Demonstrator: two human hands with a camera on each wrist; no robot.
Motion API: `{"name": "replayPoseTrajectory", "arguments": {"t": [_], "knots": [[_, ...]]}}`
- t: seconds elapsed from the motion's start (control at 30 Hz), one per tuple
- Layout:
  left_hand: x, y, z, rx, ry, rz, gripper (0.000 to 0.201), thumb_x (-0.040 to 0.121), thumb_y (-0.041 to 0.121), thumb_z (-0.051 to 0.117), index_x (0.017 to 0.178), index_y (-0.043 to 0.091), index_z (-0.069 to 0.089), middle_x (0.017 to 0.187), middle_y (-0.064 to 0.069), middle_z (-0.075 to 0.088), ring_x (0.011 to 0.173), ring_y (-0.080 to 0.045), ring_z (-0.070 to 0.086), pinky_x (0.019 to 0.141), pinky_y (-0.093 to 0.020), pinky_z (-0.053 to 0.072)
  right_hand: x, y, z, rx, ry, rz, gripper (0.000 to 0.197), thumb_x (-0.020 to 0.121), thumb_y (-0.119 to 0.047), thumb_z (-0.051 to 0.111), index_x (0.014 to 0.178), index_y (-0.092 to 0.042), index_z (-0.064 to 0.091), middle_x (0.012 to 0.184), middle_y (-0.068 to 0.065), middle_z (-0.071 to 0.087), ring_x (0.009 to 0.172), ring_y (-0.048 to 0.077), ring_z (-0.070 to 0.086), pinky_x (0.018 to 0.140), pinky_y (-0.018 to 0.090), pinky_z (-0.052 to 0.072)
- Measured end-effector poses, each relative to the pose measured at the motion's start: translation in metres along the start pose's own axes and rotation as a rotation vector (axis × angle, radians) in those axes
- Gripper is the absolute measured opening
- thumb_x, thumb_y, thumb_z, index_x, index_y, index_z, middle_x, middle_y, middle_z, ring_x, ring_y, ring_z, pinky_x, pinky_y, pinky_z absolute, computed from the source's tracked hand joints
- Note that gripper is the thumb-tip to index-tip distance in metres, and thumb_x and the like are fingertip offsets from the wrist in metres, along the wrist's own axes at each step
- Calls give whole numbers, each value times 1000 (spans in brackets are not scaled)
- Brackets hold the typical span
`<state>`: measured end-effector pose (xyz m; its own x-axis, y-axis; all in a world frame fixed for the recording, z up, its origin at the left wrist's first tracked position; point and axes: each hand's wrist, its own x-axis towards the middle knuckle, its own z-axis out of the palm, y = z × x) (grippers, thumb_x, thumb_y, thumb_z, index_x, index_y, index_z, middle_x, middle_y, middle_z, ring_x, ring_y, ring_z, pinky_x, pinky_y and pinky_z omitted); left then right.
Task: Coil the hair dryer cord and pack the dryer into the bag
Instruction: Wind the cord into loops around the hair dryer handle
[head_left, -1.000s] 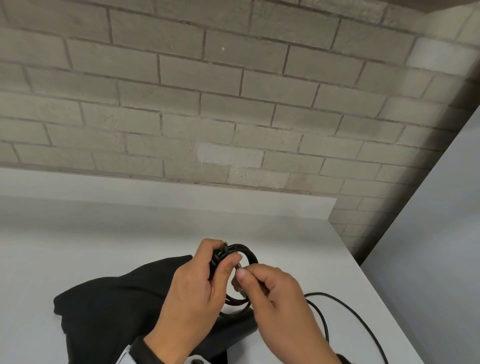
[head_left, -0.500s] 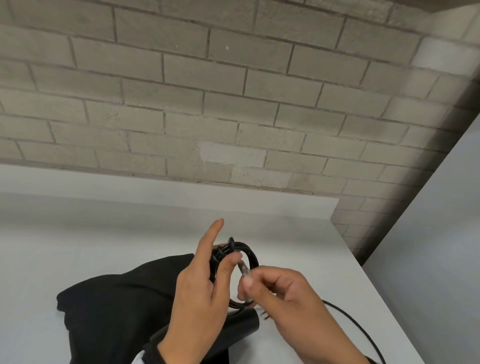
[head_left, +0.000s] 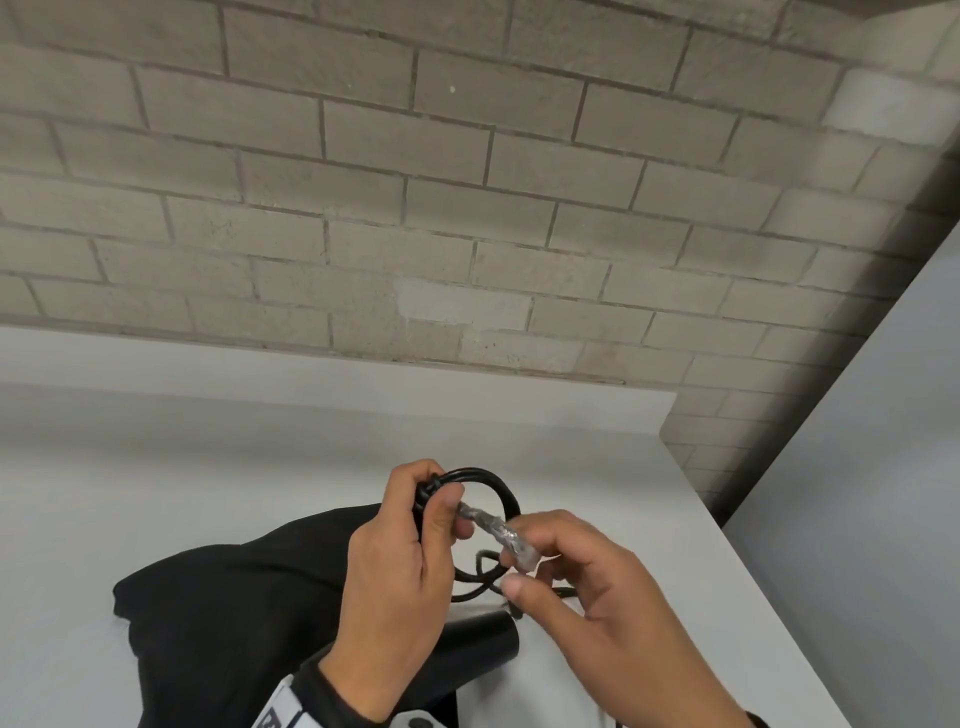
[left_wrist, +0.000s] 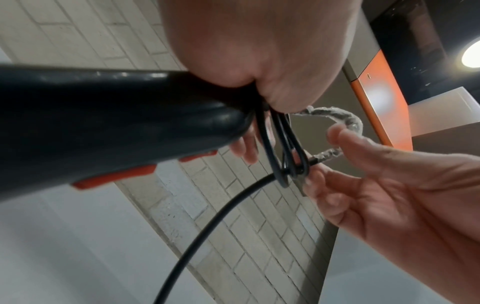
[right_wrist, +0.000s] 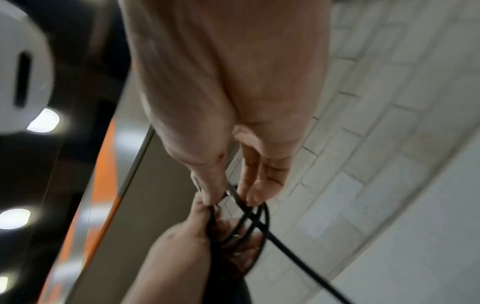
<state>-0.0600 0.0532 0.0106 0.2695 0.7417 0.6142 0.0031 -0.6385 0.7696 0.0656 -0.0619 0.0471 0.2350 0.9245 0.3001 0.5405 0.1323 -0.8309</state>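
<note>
Above a white tabletop (head_left: 156, 519), a person's left hand (head_left: 395, 566) clenched the looped black hair dryer cord (head_left: 493, 480) against the black dryer with orange buttons (left_wrist: 103, 127). The right hand (head_left: 587, 587) pinched a silvery plastic-wrapped twist tie (head_left: 493, 527) stretched across the coil. A crumpled black fabric bag (head_left: 223, 613) lay on the tabletop beneath both hands.

Soft even light — ceiling lamps (right_wrist: 44, 120) flare, wrist views blurred.

Grey brick wall (head_left: 467, 208) behind white table (head_left: 156, 467); orange panel (left_wrist: 376, 98), round ceiling lights (right_wrist: 44, 120).
</note>
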Motion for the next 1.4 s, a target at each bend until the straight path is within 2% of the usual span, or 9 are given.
{"name": "replayPoseTrajectory", "arguments": {"t": [0.2, 0.33, 0.6, 0.77, 0.97, 1.07, 1.17, 1.33, 1.4], "knots": [[-1, -1, 3, -41, -14, -53, 25, 91, 71, 35, 99, 51, 46, 68, 10, 66, 58, -15, 65, 55, -23, 49, -5, -4, -7, 187, 98, 60, 7, 87, -25, 66, 91, -28, 71, 85, -4, 72, 81, 12, 66, 78, 28, 54], [0, 6, 3, -206, -4, -159, 8, 93, 44, 48, 96, 39, 54, 58, 6, 61, 56, -13, 65, 60, -16, 47, -4, -3, -19, 607, 86, 201, 49, 71, -52, 75, 93, -9, 73, 65, 1, 55, 71, 18, 58, 71, 23, 50], [8, 17, 0, -610, 7, -428, 28, 85, 43, 55, 89, 17, 64, 52, 8, 40, 46, -11, 35, 45, -17, 35, -4, 17, -13, 979, 93, 304, 49, 71, -36, 82, 94, 5, 68, 60, 4, 39, 53, 23, 53, 81, 46, 55], [6, 10, 0, -543, -3, -342, 38, 83, 62, 53, 82, 27, 68, 50, 9, 36, 47, -6, 30, 42, -19, 27, -8, 11, -36, 772, 74, 385, 58, 57, -44, 89, 88, 0, 69, 54, 0, 33, 38, 9, 23, 40, 23, 35], [4, 10, 6, -462, -19, -301, 47, 83, 68, 50, 83, 23, 65, 51, 7, 35, 48, -7, 29, 44, -20, 28, -20, 14, -83, 171, -192, 288, 33, 68, -35, 85, 70, -9, 65, 62, 0, 58, 61, 16, 56, 62, 26, 45], [8, 7, 5, -452, -7, -290, 44, 84, 68, 48, 81, 27, 62, 51, 8, 37, 49, -5, 31, 43, -21, 29, -35, 36, -75, 527, -24, 211, 36, 68, -37, 86, 73, -9, 64, 63, 6, 58, 84, 33, 69, 86, 39, 52], [9, 6, 3, -431, 0, -284, 42, 86, 65, 46, 81, 25, 59, 52, 9, 36, 49, -7, 30, 43, -22, 28, -44, 54, -52, 952, -92, 239, 26, 83, -22, 76, 85, -1, 61, 56, 1, 50, 47, 16, 57, 61, 32, 56], [3, 6, 8, -388, -32, -244, 47, 87, 67, 46, 82, 22, 57, 53, 10, 37, 49, -8, 30, 44, -21, 29, -56, 45, -84, -170, -172, 388, 43, 63, -53, 80, 58, -16, 60, 51, -3, 42, 48, 8, 38, 54, 18, 31], [3, 6, 11, -387, -24, -249, 45, 88, 66, 45, 83, 23, 57, 53, 10, 38, 50, -8, 31, 44, -21, 30, -56, 42, -96, -105, -13, 285, 53, 60, -60, 80, 52, -13, 55, 47, 0, 43, 49, 10, 41, 56, 22, 36]]}}
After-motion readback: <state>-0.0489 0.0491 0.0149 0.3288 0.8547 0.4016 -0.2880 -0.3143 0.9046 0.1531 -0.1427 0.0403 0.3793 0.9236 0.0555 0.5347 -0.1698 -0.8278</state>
